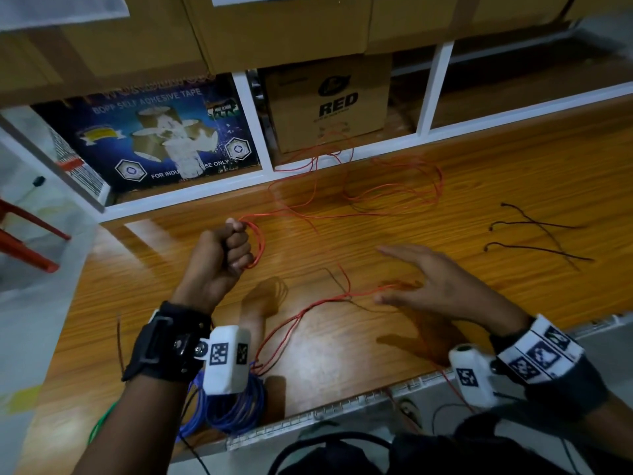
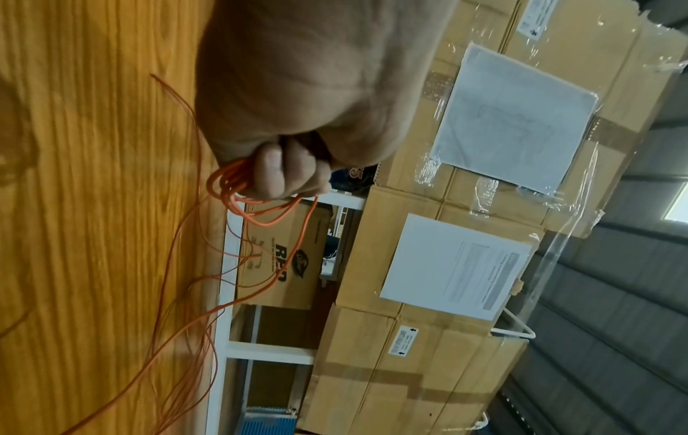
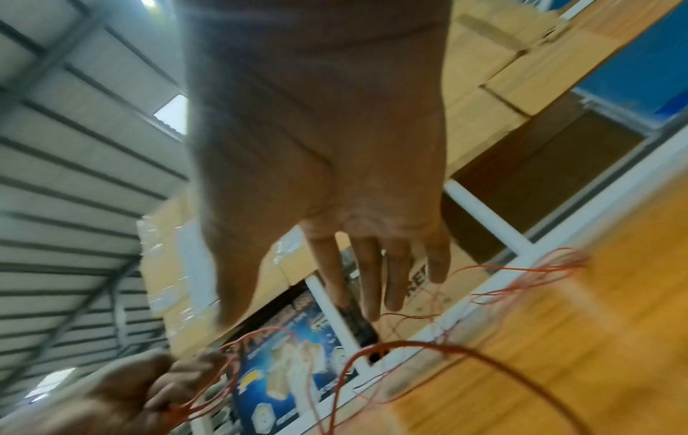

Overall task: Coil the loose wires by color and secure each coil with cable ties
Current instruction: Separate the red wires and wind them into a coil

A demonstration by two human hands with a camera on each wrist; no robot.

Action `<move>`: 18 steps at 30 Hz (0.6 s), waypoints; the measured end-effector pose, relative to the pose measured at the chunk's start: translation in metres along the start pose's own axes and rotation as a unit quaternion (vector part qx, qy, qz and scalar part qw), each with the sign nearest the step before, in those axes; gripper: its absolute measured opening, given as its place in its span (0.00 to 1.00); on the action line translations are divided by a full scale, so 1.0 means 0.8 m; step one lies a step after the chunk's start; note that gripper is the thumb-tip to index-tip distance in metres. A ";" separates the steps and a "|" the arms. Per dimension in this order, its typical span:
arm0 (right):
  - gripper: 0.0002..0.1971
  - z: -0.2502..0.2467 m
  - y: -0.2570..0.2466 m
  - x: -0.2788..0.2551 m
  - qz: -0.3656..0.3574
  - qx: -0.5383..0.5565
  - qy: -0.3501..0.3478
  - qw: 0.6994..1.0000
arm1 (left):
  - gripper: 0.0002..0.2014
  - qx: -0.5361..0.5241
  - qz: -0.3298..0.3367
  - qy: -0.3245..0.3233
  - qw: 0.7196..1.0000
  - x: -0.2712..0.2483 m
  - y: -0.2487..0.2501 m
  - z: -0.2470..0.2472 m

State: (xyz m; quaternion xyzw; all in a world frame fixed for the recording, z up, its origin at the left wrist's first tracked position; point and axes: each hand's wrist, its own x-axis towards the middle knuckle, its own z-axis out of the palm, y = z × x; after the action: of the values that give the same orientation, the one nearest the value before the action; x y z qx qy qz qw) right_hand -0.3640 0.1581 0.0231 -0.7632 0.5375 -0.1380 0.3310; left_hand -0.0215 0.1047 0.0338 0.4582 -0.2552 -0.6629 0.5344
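The left hand [image 1: 222,255] is a raised fist gripping several loops of red wire [image 1: 257,241] above the wooden surface [image 1: 513,173]. The rest of that wire sprawls across the surface toward a box marked RED [image 1: 329,104]. The right hand [image 1: 442,286] hovers flat, fingers spread, holding nothing. Black cable ties [image 1: 537,234] lie farther right.
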 end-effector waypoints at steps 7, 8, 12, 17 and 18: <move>0.13 0.064 -0.040 0.063 0.028 -0.223 -0.113 0.968 | 0.15 -0.009 -0.002 -0.025 1.000 0.003 -0.002 0.016; 0.11 0.074 -0.037 0.067 0.025 -0.196 -0.124 0.972 | 0.15 -0.013 0.001 -0.023 1.000 0.005 -0.001 0.016; 0.06 0.085 -0.014 0.067 0.054 -0.051 -0.111 0.991 | 0.16 -0.036 0.012 -0.011 0.999 0.009 0.003 0.009; 0.09 0.033 0.031 0.033 0.028 0.197 -0.047 0.979 | 0.17 -0.098 0.031 0.030 0.994 0.016 0.016 -0.018; 0.10 0.023 0.045 0.022 0.022 0.250 -0.031 0.968 | 0.16 -0.106 0.033 0.038 0.993 0.019 0.017 -0.024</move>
State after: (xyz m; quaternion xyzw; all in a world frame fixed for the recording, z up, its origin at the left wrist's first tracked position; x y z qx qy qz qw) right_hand -0.3732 0.1411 -0.0165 -0.6483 0.4919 -0.2371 0.5307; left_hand 0.0018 0.0891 0.0316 0.4152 -0.1783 -0.6506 0.6104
